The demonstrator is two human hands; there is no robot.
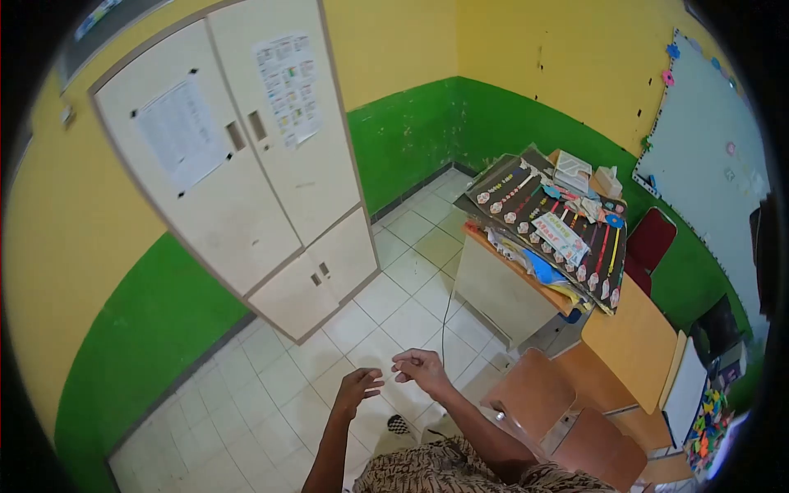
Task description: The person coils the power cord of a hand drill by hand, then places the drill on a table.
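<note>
My left hand (358,392) is raised in front of my body above the tiled floor, its fingers curled loosely and apart, with nothing visible in it. Close to its right, my right hand (421,371) is held up with bent fingers, and I cannot make out anything between thumb and fingertips. The two hands do not touch each other. Below them show my patterned clothing (419,468) and a checkered shoe (398,425).
A tall cabinet (238,164) stands ahead to the left. At the right, a desk (497,283) bears dark decorated boards (526,197). Brown chairs (538,394), a wooden table (629,345) and colourful pieces (711,431) are nearer. A whiteboard (707,140) hangs on the wall.
</note>
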